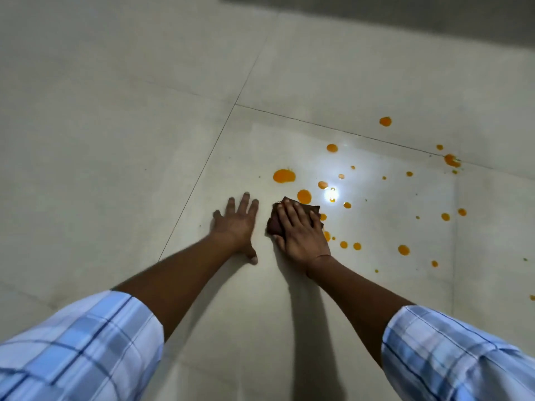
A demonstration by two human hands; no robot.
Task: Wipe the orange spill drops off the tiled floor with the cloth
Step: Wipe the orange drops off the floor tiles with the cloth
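Observation:
My right hand presses flat on a dark brown cloth on the pale tiled floor; most of the cloth is hidden under the palm and fingers. My left hand lies flat on the tile just left of the cloth, fingers spread, holding nothing. Orange spill drops are scattered ahead and to the right: a large drop beyond the hands, another drop touching the cloth's far edge, and several smaller drops further right.
A bright light reflection glares off the tile among the drops. Grout lines cross the floor left of and beyond the hands. A dark wall base runs along the top right.

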